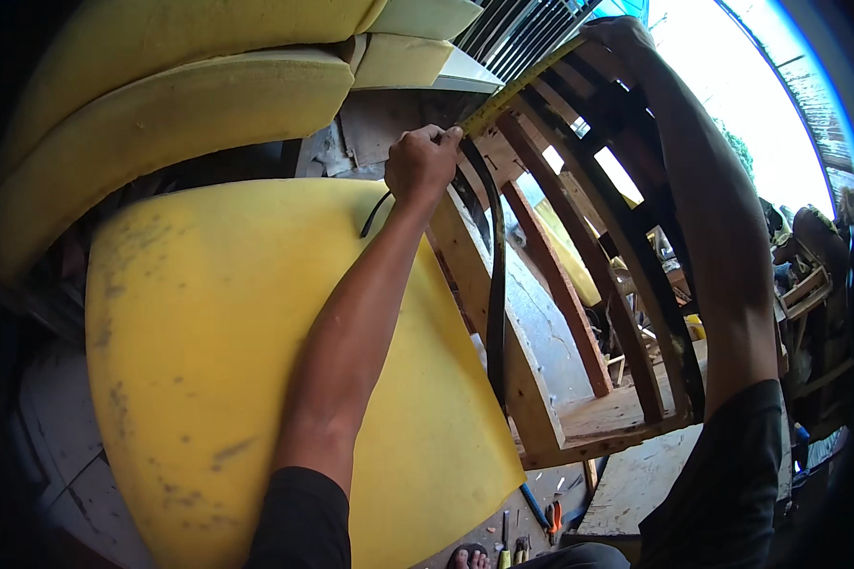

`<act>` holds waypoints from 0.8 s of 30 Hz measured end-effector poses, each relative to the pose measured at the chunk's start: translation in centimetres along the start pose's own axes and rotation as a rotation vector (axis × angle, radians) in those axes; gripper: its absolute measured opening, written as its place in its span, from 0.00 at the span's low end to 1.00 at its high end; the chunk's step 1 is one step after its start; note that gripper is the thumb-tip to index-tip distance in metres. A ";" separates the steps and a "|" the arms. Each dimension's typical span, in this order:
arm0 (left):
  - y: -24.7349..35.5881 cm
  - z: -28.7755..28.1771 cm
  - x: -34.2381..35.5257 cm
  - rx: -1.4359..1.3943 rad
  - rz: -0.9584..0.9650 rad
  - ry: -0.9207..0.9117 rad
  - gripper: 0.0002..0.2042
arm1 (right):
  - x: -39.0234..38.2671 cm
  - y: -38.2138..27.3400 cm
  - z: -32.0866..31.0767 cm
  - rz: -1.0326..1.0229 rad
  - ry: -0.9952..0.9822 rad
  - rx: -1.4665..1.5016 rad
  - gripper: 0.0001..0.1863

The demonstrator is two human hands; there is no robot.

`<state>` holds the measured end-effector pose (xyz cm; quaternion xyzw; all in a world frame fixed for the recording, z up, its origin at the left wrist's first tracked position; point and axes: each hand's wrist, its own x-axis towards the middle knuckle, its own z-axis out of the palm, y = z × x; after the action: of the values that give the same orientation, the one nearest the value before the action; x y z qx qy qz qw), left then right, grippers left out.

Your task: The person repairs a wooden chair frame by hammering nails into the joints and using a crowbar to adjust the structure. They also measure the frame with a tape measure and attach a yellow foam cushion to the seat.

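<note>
A yellow measuring tape (522, 85) stretches between my two hands along the upper edge of a slatted wooden chair frame (565, 242). My left hand (422, 163) pinches the tape at the frame's near left corner, fingers closed. Farther off, at the upper right, my right hand (620, 36) closes round the tape's other stretch; its fingers are partly dark, and no tape case shows clearly. A black strap (496, 284) hangs down from beside my left hand, along the frame's pale side board. Beneath my left forearm lies a large yellow foam panel (228, 332) with dark stains.
Curved yellow foam-covered seat parts (180, 104) stand at the upper left. On the floor near my foot are pliers with orange handles (554, 520) and several other hand tools. A flat board (636, 479) lies below the frame. Cluttered scrap wood (807, 289) fills the right side.
</note>
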<state>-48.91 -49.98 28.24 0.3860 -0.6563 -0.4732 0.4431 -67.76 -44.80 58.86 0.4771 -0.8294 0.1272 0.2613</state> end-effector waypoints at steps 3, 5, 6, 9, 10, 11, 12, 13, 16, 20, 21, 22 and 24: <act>0.5 1.4 -0.2 0.062 -0.012 -0.021 0.21 | 0.1 0.7 -0.7 -0.099 -0.051 -0.024 0.15; 0.8 2.0 -0.2 0.098 -0.040 -0.006 0.22 | 0.3 1.0 -1.3 -0.190 -0.096 -0.038 0.15; 0.6 2.0 -0.2 0.086 -0.061 -0.021 0.22 | -0.5 1.2 -1.1 -0.216 -0.122 -0.038 0.15; 0.9 2.0 -0.4 0.058 -0.104 -0.087 0.22 | -0.5 0.9 -1.5 -0.206 -0.173 -0.020 0.14; 1.2 1.9 -0.3 0.058 -0.111 -0.108 0.21 | -0.5 0.7 -0.9 -0.199 -0.159 -0.124 0.13; 1.3 1.7 -0.5 0.058 -0.119 -0.130 0.21 | -1.0 0.8 -0.5 -0.197 -0.161 -0.221 0.13; 1.3 1.6 -0.3 0.069 -0.116 -0.126 0.21 | -0.8 0.4 -0.7 -0.204 -0.159 -0.342 0.13; 1.3 1.5 -0.1 0.079 -0.112 -0.123 0.21 | -0.8 0.1 -0.6 -0.221 -0.165 -0.474 0.13; 1.4 1.2 0.6 0.093 -0.125 -0.132 0.21 | -1.1 -0.8 0.1 -0.305 -0.190 -0.911 0.15; 1.4 1.5 0.4 0.078 -0.138 -0.147 0.21 | -1.1 -1.2 0.2 -0.374 -0.200 -1.215 0.19; 1.3 1.5 0.6 0.072 -0.141 -0.144 0.21 | -1.2 -1.5 0.1 -0.400 -0.169 -1.238 0.19; 1.2 1.5 0.8 0.066 -0.144 -0.142 0.21 | -1.2 -1.7 0.0 -0.377 -0.172 -1.227 0.19; 1.0 1.5 0.9 0.059 -0.151 -0.139 0.22 | -1.3 -2.1 -0.1 -0.332 -0.180 -1.205 0.18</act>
<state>-50.70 -50.15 29.12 0.4132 -0.6683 -0.5114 0.3480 -65.36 -44.89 58.14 0.3773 -0.6891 -0.4451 0.4297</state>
